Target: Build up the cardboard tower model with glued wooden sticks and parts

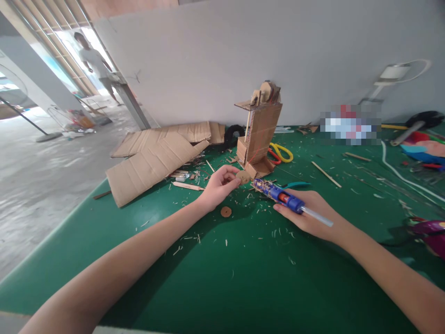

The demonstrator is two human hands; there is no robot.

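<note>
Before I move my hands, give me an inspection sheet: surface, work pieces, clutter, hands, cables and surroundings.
Surface: glossy green tabletop, strewn with pale slivers.
Work pieces: small round brown disc, held; matching loose brown disc on the tabletop; blue plastic glue gun with a translucent stick at its back; tall brown cardboard structure, upright.
Clutter: flat brown cardboard sheet at left; thin wooden stick at right.
Hands: left hand pinches the held disc; right hand grips the glue gun, nozzle near that disc, contact unclear.
Cables: white cable on the right; ends unclear.
Surroundings: pale grey wall behind; a person in the left background.
</note>
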